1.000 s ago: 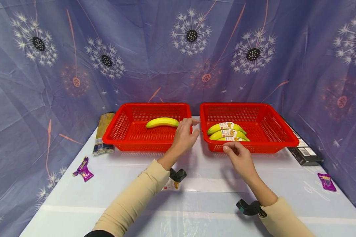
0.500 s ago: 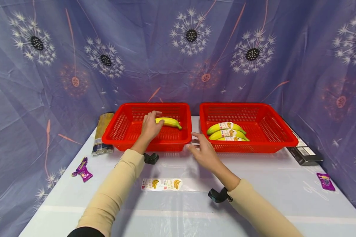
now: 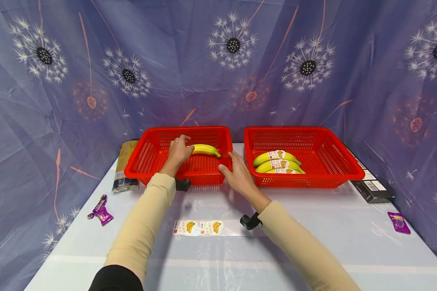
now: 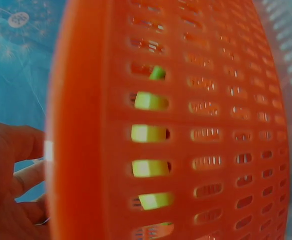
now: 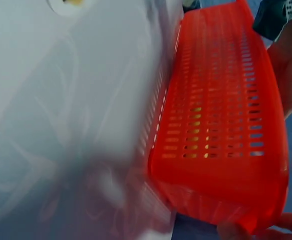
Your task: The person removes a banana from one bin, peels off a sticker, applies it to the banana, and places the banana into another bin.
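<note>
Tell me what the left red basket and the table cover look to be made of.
Left basket: apparently moulded plastic, glossy red; its walls are an even grid of slots, and yellow shows through them in the left wrist view.
Table cover: probably a thin plastic sheet, pale blue with a slight sheen and long creases; it could be coated cloth.

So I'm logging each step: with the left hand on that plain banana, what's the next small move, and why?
Probably lift the banana out of the left basket: the left hand grips its end, and the right hand rests at the basket's front rim, seemingly steadying it.
</note>
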### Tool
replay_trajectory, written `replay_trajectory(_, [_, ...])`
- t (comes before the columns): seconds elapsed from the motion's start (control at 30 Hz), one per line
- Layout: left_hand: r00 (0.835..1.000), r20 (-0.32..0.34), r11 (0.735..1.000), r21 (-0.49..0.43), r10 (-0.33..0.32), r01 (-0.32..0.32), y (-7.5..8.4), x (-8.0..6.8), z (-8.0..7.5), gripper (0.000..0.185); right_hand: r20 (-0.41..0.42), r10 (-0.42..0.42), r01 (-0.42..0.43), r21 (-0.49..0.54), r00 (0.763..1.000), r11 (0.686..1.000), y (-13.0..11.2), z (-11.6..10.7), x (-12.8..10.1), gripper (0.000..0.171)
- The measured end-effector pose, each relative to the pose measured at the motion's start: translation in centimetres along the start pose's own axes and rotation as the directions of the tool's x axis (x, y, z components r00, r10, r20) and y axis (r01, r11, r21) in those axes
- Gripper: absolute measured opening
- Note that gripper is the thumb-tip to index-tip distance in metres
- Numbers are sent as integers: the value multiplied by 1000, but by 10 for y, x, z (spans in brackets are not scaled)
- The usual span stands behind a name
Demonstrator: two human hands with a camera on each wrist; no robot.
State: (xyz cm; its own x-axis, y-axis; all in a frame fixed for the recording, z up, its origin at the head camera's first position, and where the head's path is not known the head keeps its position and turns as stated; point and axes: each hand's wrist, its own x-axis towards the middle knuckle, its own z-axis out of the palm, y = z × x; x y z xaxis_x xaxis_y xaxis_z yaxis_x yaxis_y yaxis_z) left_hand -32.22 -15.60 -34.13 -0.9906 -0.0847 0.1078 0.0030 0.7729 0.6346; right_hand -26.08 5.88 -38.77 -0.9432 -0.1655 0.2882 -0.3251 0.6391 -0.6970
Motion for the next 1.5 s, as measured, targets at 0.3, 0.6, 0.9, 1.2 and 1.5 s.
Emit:
replay_trajectory(0.3, [1000, 20, 997, 75, -20, 19, 3, 8, -7, 44, 17, 31, -31, -27, 999, 999, 1, 0, 3, 61])
replay_trajectory(0.6, [983, 181, 981, 193, -10, -25, 5, 15, -11, 51, 17, 45, -44, -48, 999, 998, 0, -5, -10, 65])
replay_trajectory(0.9, [992, 129, 978, 204, 15, -41, 10, 18, -22, 49, -43, -42, 39, -71, 998, 997, 3, 1, -26, 63])
replay_trajectory(1.2, [987, 157, 969, 245, -23, -16, -9, 21, -8, 57, -118, -141, 131, -92, 983, 987, 8, 9, -41, 65])
replay_trajectory(1.5, [974, 223, 970, 244, -34, -22, -16, 21, 3, 56, -150, -180, 168, -92, 972, 982, 10, 11, -44, 64])
